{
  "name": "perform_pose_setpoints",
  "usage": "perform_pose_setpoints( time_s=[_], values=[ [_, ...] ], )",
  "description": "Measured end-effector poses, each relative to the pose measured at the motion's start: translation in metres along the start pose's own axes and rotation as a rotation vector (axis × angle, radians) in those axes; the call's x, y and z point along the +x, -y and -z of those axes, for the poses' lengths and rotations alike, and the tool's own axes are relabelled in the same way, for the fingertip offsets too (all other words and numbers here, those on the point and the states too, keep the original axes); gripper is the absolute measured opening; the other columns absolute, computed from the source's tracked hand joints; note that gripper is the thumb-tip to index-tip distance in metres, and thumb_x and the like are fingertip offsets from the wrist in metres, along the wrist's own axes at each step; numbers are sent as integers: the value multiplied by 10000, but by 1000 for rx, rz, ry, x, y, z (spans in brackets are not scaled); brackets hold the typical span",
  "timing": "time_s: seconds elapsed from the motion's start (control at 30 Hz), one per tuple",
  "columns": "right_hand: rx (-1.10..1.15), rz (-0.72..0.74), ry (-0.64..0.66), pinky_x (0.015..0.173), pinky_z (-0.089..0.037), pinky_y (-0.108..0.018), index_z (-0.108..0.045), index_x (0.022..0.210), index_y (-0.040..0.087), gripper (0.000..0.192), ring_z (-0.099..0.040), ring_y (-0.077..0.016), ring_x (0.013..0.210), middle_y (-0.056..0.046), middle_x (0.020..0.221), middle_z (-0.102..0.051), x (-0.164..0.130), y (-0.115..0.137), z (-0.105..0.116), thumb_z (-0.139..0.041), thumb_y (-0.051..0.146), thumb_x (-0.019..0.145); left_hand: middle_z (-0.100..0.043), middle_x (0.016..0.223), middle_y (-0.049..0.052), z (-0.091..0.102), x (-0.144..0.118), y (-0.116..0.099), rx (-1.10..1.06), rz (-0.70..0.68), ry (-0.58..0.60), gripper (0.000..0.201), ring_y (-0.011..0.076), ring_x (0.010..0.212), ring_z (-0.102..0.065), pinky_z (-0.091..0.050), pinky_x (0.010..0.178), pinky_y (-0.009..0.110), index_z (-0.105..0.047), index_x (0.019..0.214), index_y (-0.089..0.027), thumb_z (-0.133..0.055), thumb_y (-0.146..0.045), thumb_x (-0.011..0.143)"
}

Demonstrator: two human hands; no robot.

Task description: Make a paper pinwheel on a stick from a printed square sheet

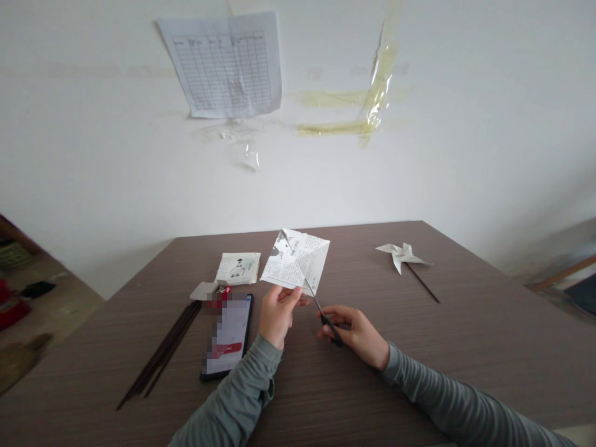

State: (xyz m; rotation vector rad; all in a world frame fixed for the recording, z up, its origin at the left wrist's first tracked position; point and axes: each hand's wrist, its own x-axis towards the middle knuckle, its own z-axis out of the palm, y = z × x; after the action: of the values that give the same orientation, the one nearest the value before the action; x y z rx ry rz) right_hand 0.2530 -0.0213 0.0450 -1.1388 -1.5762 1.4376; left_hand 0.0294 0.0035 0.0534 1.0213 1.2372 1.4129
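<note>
Between finger and thumb, my left hand (278, 310) pinches the lower edge of a square printed sheet of paper (298, 257), raised over the table. A slit shows at its top left corner, and fold lines cross it. My right hand (356, 332) is closed around black-handled scissors (331, 328). Their blades point up and left and meet the paper at its lower right corner. Whether the blades are parted is too small to tell. To the right lies a paper pinwheel (401, 254) on a dark stick.
Left on the brown table (372, 397) lie a stack of square papers (238, 268), a small open red box (218, 295), several dark sticks (162, 354) and a phone (228, 338). Behind the table rises a white wall with a taped printed sheet (223, 68).
</note>
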Motion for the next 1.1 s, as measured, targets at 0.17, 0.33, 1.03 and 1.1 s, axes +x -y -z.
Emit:
perform_pose_setpoints(
  time_s=[0.17,0.33,1.03,1.1],
  values=[
    [2,2,-1,934,-743,-600,-950,1180,272,831,-885,-463,929,-186,1005,-982,0,2,0,-1078,960,733,-958,968,120,-1,-1,0,-4,3,11,463,353,832,-983,-357,381,186,-831,1011,-212,-1126,-486,783],
    [14,-1,-18,932,-750,-594,-942,1180,276,849,-900,-471,948,-182,996,-971,1,3,-2,-1068,984,728,-959,970,115,-3,-3,0,0,5,32,456,361,850,-993,-347,383,180,-820,1001,-217,-1124,-487,795],
    [-3,15,-21,887,-738,-599,-956,1142,273,744,-891,-473,903,-171,931,-945,2,0,0,-1080,902,765,-956,941,115,-4,-3,0,-11,11,27,450,351,832,-988,-337,385,182,-800,953,-220,-1110,-487,767],
    [2,18,-23,886,-740,-599,-957,1146,265,745,-886,-467,891,-174,927,-949,2,-1,0,-1078,898,774,-953,933,114,-4,-3,1,-6,14,27,452,350,830,-988,-329,379,181,-800,955,-219,-1111,-490,771]
  ],
)
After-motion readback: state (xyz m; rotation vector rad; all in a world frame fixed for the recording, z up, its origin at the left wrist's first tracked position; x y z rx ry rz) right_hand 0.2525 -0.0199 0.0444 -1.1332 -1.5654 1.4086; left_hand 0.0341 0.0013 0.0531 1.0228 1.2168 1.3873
